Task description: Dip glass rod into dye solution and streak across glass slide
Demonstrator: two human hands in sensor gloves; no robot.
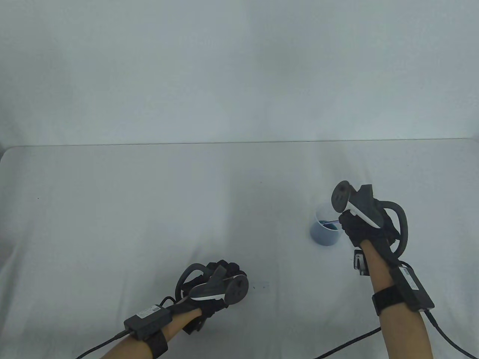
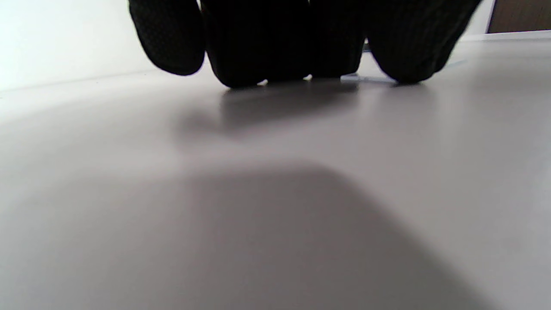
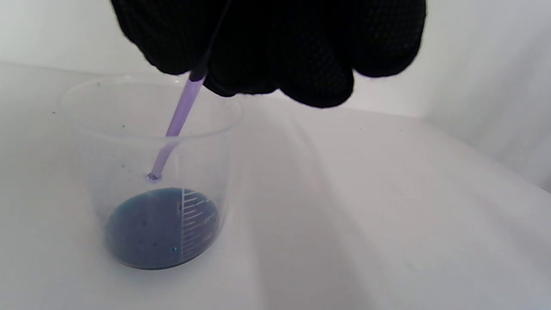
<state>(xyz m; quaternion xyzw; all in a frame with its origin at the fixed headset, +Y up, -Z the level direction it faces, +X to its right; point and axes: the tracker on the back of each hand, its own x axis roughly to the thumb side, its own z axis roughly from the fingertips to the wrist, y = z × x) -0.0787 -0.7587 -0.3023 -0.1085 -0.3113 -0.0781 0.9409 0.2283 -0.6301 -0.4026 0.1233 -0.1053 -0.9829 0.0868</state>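
A clear plastic cup (image 1: 324, 228) with dark blue dye (image 3: 161, 228) at its bottom stands on the white table, right of centre. My right hand (image 1: 353, 224) hangs over the cup and pinches a thin purple-tinted glass rod (image 3: 181, 114). The rod slants down into the cup, and its tip (image 3: 153, 175) sits just above the dye by the cup's inner wall. The glass slide (image 1: 262, 286) lies flat near the front, with faint blue marks on it. My left hand (image 1: 226, 275) rests beside it, fingertips (image 2: 275, 64) down on the table. A sliver of the slide (image 2: 366, 79) shows between them.
The table (image 1: 149, 209) is covered in white cloth, with a white wall behind its far edge. Cables (image 1: 348, 342) run from both wrists off the front edge. A small dark speck (image 1: 37, 198) lies far left.
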